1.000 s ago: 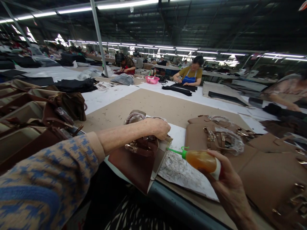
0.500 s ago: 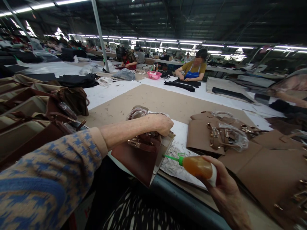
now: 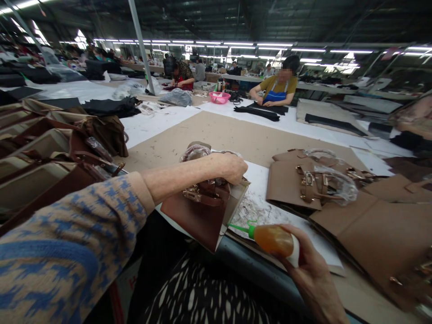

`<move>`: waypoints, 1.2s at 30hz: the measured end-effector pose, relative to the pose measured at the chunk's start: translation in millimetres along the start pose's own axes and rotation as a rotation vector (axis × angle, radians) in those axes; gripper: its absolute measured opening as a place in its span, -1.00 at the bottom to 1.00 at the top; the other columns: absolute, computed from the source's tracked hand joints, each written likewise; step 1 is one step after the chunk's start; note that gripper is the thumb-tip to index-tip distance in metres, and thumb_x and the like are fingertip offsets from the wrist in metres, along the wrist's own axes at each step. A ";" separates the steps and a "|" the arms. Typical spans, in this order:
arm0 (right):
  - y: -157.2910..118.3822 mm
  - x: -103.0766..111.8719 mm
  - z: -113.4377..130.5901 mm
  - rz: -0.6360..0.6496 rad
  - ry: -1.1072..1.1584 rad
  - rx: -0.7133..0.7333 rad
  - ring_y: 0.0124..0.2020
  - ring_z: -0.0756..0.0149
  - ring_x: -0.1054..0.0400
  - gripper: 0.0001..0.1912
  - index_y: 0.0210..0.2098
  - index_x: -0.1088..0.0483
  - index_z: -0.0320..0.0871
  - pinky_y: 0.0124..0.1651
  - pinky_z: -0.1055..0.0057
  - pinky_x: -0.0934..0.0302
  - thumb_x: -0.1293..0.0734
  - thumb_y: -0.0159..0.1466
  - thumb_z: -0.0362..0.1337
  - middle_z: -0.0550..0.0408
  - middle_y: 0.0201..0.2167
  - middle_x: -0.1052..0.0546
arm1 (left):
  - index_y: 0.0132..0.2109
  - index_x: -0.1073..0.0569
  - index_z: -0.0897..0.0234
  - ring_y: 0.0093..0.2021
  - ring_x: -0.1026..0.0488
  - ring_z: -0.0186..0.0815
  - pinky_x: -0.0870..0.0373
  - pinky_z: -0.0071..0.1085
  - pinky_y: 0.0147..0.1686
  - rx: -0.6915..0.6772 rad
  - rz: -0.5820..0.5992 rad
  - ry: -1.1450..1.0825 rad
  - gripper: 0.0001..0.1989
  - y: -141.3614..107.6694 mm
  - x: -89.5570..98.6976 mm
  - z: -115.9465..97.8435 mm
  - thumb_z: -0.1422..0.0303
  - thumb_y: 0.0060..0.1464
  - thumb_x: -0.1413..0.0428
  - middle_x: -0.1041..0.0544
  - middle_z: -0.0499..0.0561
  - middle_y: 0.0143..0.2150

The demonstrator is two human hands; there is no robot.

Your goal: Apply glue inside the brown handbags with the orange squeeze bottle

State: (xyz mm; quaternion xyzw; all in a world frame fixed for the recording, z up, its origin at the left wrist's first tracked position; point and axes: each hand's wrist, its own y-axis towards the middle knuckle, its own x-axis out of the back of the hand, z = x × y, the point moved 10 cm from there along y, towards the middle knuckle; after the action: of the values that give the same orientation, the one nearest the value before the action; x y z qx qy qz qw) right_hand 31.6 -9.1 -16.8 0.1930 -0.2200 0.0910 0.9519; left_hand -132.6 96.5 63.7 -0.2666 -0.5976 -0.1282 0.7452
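A brown handbag [image 3: 195, 216] leans at the table's near edge, its open side panel [image 3: 234, 202] facing right. My left hand [image 3: 234, 167] is closed on the top of that side, its fingertips partly hidden behind the knuckles. Below the hand lie the bag's straps and gold buckle [image 3: 192, 193], with clear plastic film [image 3: 195, 152] around a handle. My right hand [image 3: 308, 261] grips a squeeze bottle [image 3: 275, 240] of amber liquid, tilted nearly level. Its thin green nozzle [image 3: 239, 227] points left, with the tip at the panel's lower edge.
Taupe handbags [image 3: 293, 184] lie at the right, some handles wrapped in plastic. Brown bags [image 3: 43, 157] stand in a row at the left. White paper [image 3: 256, 202] with dark smears covers the table beside the handbag. Across the table, a co-worker [image 3: 276, 85] handles black pieces near a pink basin [image 3: 219, 97].
The nozzle tip has moved down along the side panel toward the bag's bottom corner. My left hand keeps its hold on the top. The view has shifted slightly.
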 end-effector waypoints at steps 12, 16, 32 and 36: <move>-22.0 -14.6 -13.1 0.041 0.031 -0.096 -0.07 0.25 -0.28 -0.57 0.02 -0.21 0.04 -0.15 0.51 -0.22 -0.35 0.20 -0.10 0.16 -0.06 -0.37 | -0.21 -0.52 0.42 -0.41 -0.44 -0.18 -0.31 -0.36 -0.49 -0.032 -0.021 0.030 -0.67 -8.5 3.8 -11.6 0.48 -0.17 -0.02 -0.53 0.22 -0.38; -23.9 -13.3 -17.8 0.039 0.038 -0.138 -0.03 0.24 -0.24 -0.53 0.02 -0.21 0.02 -0.07 0.50 -0.17 -0.37 0.16 -0.09 0.18 -0.05 -0.36 | -0.24 -0.52 0.43 -0.44 -0.42 -0.21 -0.29 -0.39 -0.50 -0.018 -0.018 0.042 -0.70 -19.3 12.3 -14.5 0.50 -0.16 -0.01 -0.51 0.18 -0.44; -1.7 16.5 -28.7 -0.227 0.318 -0.308 -0.10 0.10 -0.28 -0.41 0.02 -0.20 -0.07 -0.01 0.29 -0.17 -0.42 0.08 -0.01 0.05 -0.12 -0.39 | -0.20 -0.46 0.42 -0.22 -0.43 -0.15 -0.30 -0.34 -0.25 0.156 -0.251 0.156 -0.76 -58.5 67.4 3.1 0.46 -0.10 -0.14 -0.49 0.17 -0.29; 6.5 10.4 -26.1 -0.222 0.223 -0.237 -0.11 0.09 -0.27 -0.43 0.01 -0.20 -0.08 0.00 0.23 -0.13 -0.39 0.10 -0.01 0.04 -0.13 -0.38 | -0.19 -0.43 0.44 -0.27 -0.46 -0.19 -0.33 -0.39 -0.31 0.128 -0.185 0.164 -0.75 -60.7 36.9 -16.2 0.49 -0.10 -0.16 -0.51 0.19 -0.30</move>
State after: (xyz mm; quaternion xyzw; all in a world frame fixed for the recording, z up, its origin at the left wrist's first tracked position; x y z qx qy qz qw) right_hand 49.2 8.4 -31.6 0.0913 -0.0998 -0.0203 0.9906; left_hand -140.9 42.2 111.5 -0.1510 -0.5638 -0.1796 0.7919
